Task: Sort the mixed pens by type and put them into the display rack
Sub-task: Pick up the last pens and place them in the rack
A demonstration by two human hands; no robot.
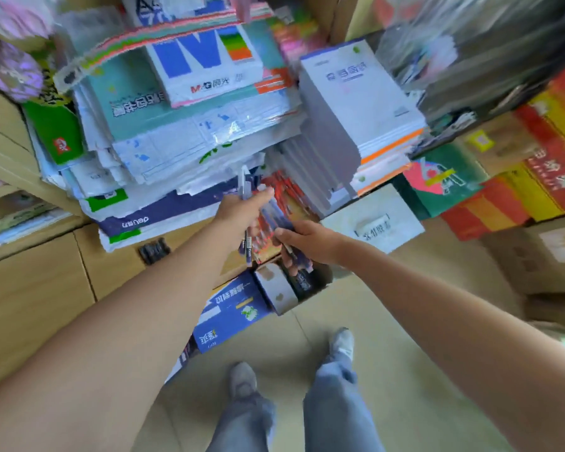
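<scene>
My left hand [242, 207] pinches a clear blue-capped pen [244, 185] upright, its tip pointing up and its lower end showing below the hand. My right hand [302, 243] grips a bundle of blue pens [274, 213] held at a slant just right of the left hand. Behind both hands lies a heap of red pens [282, 190] in a box under the stacked paper. A small open cardboard box [281, 290] with dark pens inside sits below the right hand. The picture is blurred by motion.
Stacks of paper packs and notebooks [356, 102] crowd the shelf above. A blue printed box [232, 311] lies low by the cabinet [36, 288]. Red and yellow cartons [519, 187] pile up at the right. My feet [242, 376] stand on a tiled floor.
</scene>
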